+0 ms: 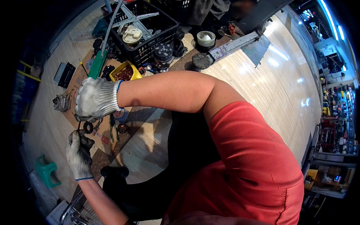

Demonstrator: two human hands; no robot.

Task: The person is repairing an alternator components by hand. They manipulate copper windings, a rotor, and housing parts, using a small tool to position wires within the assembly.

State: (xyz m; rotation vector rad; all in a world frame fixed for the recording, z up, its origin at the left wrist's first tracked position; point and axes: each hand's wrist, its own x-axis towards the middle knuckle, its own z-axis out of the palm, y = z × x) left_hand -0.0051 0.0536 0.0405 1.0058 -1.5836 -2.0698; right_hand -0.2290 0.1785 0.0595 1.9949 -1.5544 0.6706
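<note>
A knit-gloved right hand (96,99) is curling over a black rubber ring (88,127) lying on flattened cardboard (77,80), while the gloved left hand (78,152) is gripping a thin dark tool (78,126) beside a yellow plastic bin (125,72).

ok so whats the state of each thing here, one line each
left hand: gloved, fist closed around a thin dark tool
right hand: gloved, palm down, fingers curled over parts on the cardboard sheet
black ring: lying flat below the right hand
yellow tub: open, filled with small brownish parts
black crate: open-topped, loaded with metal pieces and a white round part
green stool: upright, nothing on it
</note>
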